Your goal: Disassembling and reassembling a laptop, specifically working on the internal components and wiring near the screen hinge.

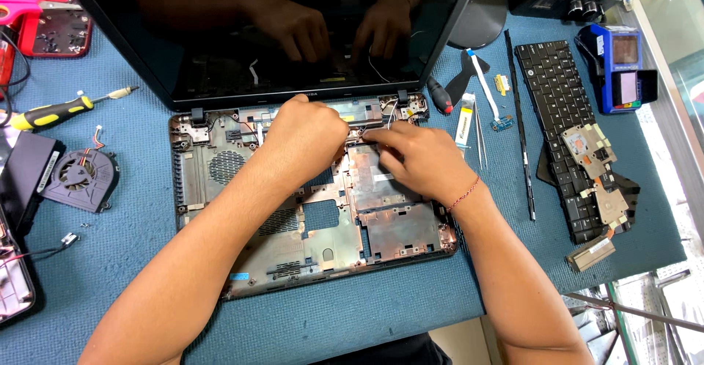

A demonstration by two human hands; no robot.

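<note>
An opened laptop base (323, 240), stripped to its copper-coloured shell, lies on the blue mat with its dark screen (242, 35) still hinged upright behind. My left hand (304, 134) rests curled over the upper middle of the base near the hinge strip. My right hand (418, 156) is beside it, fingers pinched together and pointing left at a small part or wire by the hinge area. What the fingertips hold is hidden between the two hands.
A cooling fan (81, 178) and a yellow-handled screwdriver (59, 108) lie left. Right of the base are a removed keyboard (561, 116) with a copper heatsink (598, 182) on it, a long black strip (522, 130), tweezers, a ribbon cable and a blue device (620, 68).
</note>
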